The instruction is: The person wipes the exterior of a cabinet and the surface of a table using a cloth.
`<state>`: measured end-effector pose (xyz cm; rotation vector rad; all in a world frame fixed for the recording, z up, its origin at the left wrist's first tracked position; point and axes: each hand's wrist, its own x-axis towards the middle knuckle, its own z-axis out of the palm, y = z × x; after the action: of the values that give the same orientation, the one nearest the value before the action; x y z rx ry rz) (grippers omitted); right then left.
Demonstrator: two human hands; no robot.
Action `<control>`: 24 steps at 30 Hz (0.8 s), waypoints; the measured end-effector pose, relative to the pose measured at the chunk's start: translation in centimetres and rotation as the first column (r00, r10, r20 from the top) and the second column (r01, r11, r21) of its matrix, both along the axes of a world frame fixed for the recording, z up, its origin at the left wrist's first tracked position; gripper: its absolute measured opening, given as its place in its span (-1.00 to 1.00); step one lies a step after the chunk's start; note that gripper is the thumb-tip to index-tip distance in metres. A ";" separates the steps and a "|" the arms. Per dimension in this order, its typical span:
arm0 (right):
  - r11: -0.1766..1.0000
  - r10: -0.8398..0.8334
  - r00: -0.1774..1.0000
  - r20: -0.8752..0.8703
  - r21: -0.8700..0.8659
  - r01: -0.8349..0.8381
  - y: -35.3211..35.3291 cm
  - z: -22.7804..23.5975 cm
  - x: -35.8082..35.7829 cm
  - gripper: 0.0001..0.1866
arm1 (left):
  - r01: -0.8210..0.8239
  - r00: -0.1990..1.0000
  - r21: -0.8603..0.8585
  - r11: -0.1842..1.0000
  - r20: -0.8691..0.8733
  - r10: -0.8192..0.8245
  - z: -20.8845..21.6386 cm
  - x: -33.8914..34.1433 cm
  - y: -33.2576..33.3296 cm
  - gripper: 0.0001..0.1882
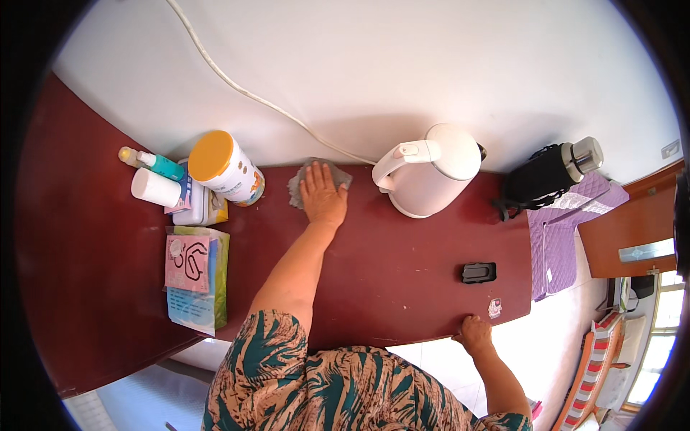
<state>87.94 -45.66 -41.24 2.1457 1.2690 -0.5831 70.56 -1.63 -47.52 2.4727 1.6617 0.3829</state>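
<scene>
Left of the kettle, our left hand lies flat on a cloth, fingers slightly spread; nearer us than the kettle, our right hand is at the worktop edge, fingers curled.

The red table bears cloth, kettle, canister.

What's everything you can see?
Tabletop: 1, dark red, middle
Cloth: 1, grey, back centre
Electric kettle: 1, pale pink, right of cloth
Vacuum flask: 1, black, silver, back right
Canister: 1, white, yellow, back left
Bottles: 3, white, teal, yellowish, back left
Packets: several, pink, blue, green, left
Tray: 1, black, front right
Sticker: 1, pale, near tray
Wall: 1, white, back
Cable: 1, white, along wall
Quilted cover: 1, purple, right
Door: 1, brown, far right
Shirt: 1, green, beige, bottom
Left hand: 1, bare, on cloth
Right hand: 1, bare, at tabletop's edge
</scene>
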 end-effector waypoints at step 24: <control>1.000 -0.002 1.000 -0.006 0.014 0.002 0.5 0.8 -0.3 -0.35 | -0.152 0.987 0.047 0.987 -0.039 0.154 0.0 -6.6 2.3 -0.28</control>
<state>87.62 -45.19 -40.45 2.1586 1.2784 -0.5835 63.99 0.69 -47.51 2.4067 1.8866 0.3908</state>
